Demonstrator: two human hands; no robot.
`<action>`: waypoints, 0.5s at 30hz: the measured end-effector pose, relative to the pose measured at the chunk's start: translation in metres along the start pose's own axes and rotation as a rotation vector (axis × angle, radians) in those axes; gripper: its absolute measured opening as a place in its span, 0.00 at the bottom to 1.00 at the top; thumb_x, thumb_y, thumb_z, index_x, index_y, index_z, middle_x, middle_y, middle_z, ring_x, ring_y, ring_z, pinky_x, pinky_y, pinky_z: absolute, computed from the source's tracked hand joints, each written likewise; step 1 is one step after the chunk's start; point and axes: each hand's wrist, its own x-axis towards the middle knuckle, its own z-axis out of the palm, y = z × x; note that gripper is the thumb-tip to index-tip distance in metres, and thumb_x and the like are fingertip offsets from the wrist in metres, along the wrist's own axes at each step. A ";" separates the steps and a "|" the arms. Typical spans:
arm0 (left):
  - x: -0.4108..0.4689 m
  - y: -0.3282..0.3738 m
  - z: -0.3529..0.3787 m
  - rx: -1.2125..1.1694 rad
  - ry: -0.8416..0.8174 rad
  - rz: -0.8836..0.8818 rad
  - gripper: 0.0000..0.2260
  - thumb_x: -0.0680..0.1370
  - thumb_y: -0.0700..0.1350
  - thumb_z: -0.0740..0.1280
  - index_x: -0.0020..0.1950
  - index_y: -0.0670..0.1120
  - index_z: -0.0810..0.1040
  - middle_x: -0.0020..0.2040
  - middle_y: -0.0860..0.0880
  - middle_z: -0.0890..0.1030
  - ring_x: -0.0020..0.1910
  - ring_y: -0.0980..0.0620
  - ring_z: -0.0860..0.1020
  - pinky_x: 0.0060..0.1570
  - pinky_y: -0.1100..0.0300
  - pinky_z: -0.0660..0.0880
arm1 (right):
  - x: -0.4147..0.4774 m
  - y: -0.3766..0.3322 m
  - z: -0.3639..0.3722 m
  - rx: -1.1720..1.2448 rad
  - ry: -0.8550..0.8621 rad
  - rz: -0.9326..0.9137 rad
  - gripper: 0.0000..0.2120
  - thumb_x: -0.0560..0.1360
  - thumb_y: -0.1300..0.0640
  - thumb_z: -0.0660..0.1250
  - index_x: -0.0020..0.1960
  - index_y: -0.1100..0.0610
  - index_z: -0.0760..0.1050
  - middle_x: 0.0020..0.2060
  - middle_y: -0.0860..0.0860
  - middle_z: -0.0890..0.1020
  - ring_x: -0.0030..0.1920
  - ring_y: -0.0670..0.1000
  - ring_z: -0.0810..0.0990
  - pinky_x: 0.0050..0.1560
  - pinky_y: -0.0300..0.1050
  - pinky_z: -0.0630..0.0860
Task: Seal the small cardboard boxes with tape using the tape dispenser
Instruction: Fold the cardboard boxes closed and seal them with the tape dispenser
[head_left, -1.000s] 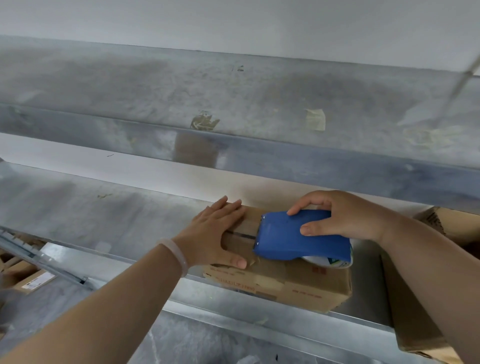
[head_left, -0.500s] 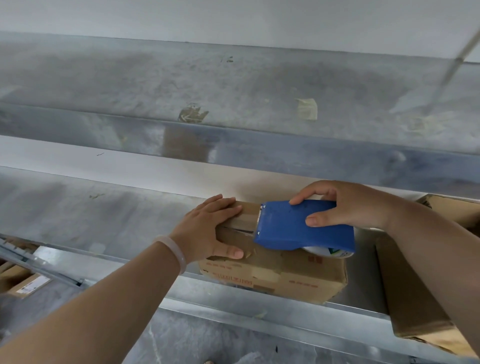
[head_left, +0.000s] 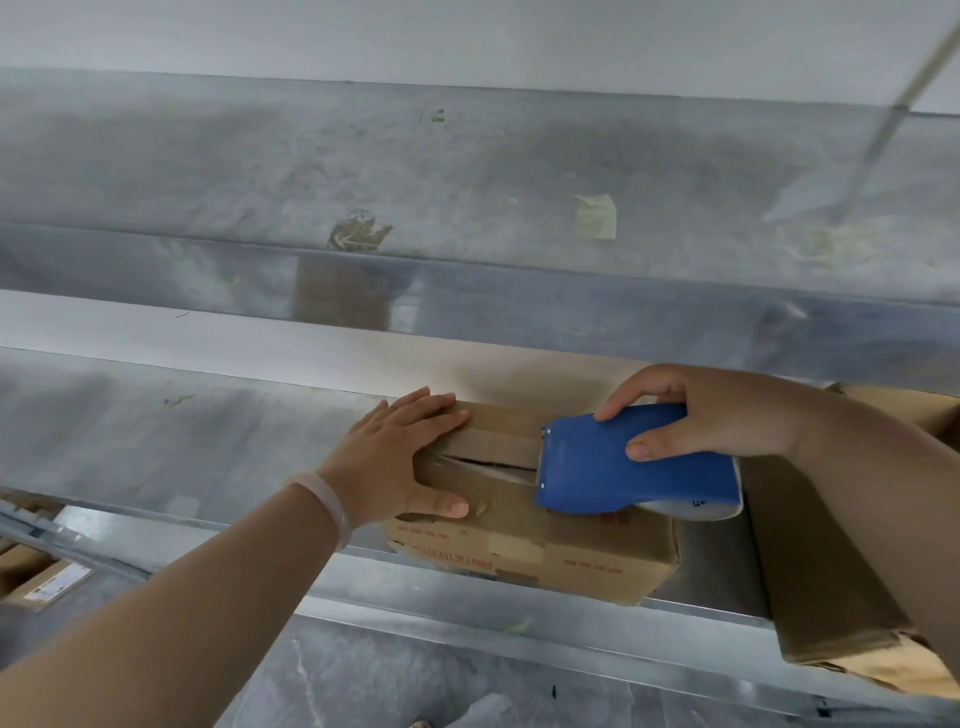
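Nearest, low at the left, one labelled cardboard box (head_left: 47, 584) is seen below the shelf rail (head_left: 519, 618). On the metal shelf, one small cardboard box (head_left: 571, 551) is set close to the near edge, and one larger box (head_left: 831, 597) stands just to its right. Two hands are counted. The left hand (head_left: 400, 457), a white bracelet (head_left: 327, 501) at its wrist, is laid flat with straight fingers on the left end of the small box's top. One blue tape dispenser (head_left: 623, 467) is gripped by the right hand (head_left: 717, 415), fingers curled over its far side, thumb on its near face. It rests on the box top, its long axis running left to right along the flap seam, cutter end pointed left. Farther off, two tape scraps (head_left: 595, 215) are stuck on the upper shelf (head_left: 208, 171).
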 end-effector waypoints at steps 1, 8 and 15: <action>0.000 -0.004 -0.001 0.012 -0.003 0.003 0.47 0.60 0.79 0.56 0.76 0.64 0.51 0.77 0.63 0.49 0.77 0.59 0.43 0.73 0.56 0.38 | 0.002 -0.003 0.001 -0.004 -0.001 -0.001 0.13 0.72 0.49 0.73 0.55 0.37 0.77 0.55 0.40 0.77 0.51 0.42 0.79 0.46 0.31 0.75; 0.001 -0.011 -0.009 0.095 0.002 0.018 0.46 0.61 0.78 0.56 0.76 0.63 0.52 0.78 0.61 0.52 0.77 0.56 0.46 0.75 0.51 0.40 | 0.003 -0.010 0.005 -0.022 -0.010 -0.001 0.13 0.73 0.49 0.72 0.56 0.38 0.76 0.55 0.40 0.76 0.51 0.43 0.78 0.42 0.28 0.74; 0.021 0.042 -0.003 -0.073 0.138 -0.179 0.28 0.78 0.67 0.47 0.75 0.55 0.61 0.74 0.55 0.63 0.74 0.51 0.60 0.75 0.49 0.52 | 0.000 -0.005 0.006 -0.051 0.012 -0.016 0.14 0.70 0.45 0.74 0.53 0.33 0.76 0.55 0.38 0.77 0.51 0.40 0.79 0.48 0.34 0.75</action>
